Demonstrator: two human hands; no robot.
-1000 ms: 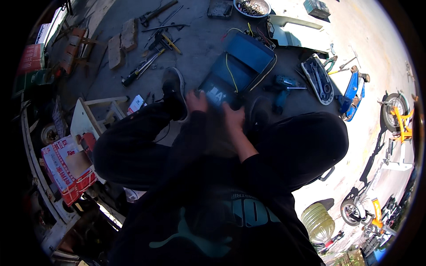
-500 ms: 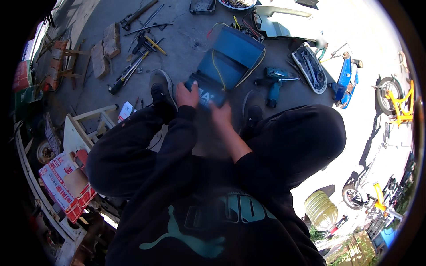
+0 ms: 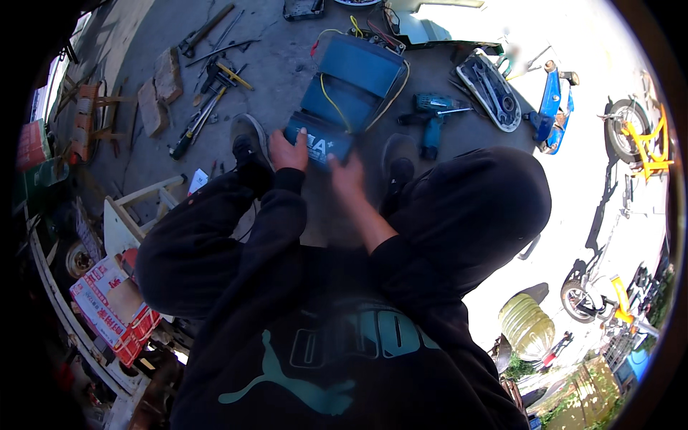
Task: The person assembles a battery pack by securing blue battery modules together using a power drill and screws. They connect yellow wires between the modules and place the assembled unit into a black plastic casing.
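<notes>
On the ground between my shoes, a dark blue block battery (image 3: 338, 146) with white lettering lies at the near end of two more blue batteries (image 3: 360, 61). My left hand (image 3: 288, 149) is closed round its left end, thumb on top. At its near right edge is my right hand (image 3: 349, 177), slightly blurred, with fingers curled against the side. A yellow wire (image 3: 332, 100) crosses the middle battery, and a pale wire (image 3: 395, 97) runs along the right side. The undersides of the batteries are hidden.
A teal cordless drill (image 3: 432, 122) lies right of the batteries, near a tray of wrenches (image 3: 489, 89). Hand tools (image 3: 208, 104) and bricks (image 3: 159, 93) are on the left. A blue jack (image 3: 553, 107) stands farther right. A wooden stool (image 3: 136, 208) is beside my left knee.
The whole view has shifted, so the scene sits a little farther left and higher. Both hands stay at the near battery; the right hand has moved slightly along its edge.
</notes>
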